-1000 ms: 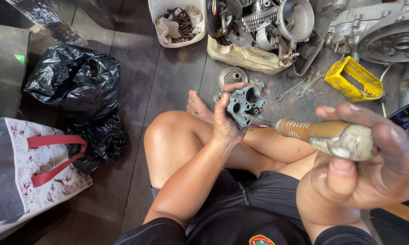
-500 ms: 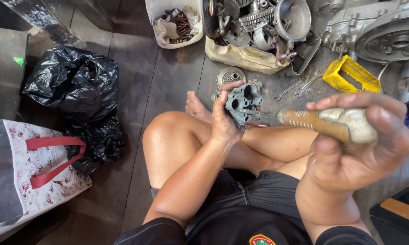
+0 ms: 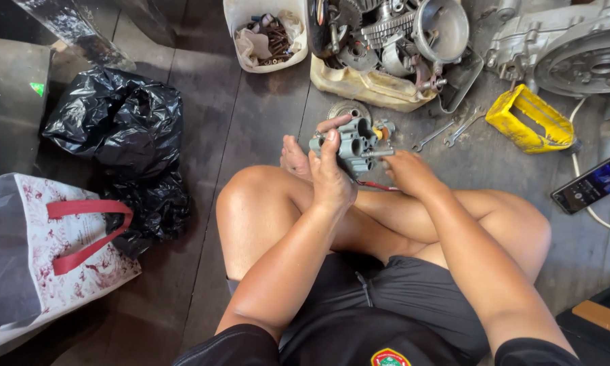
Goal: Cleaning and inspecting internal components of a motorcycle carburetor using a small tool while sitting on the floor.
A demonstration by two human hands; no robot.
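The left hand (image 3: 332,173) is gripping a grey metal carburettor body (image 3: 351,141) above the crossed legs, fingers wrapping over its top; the right hand (image 3: 408,171) is closing on a screwdriver (image 3: 376,154) whose shaft is lying level, pointing leftward into the body's right side
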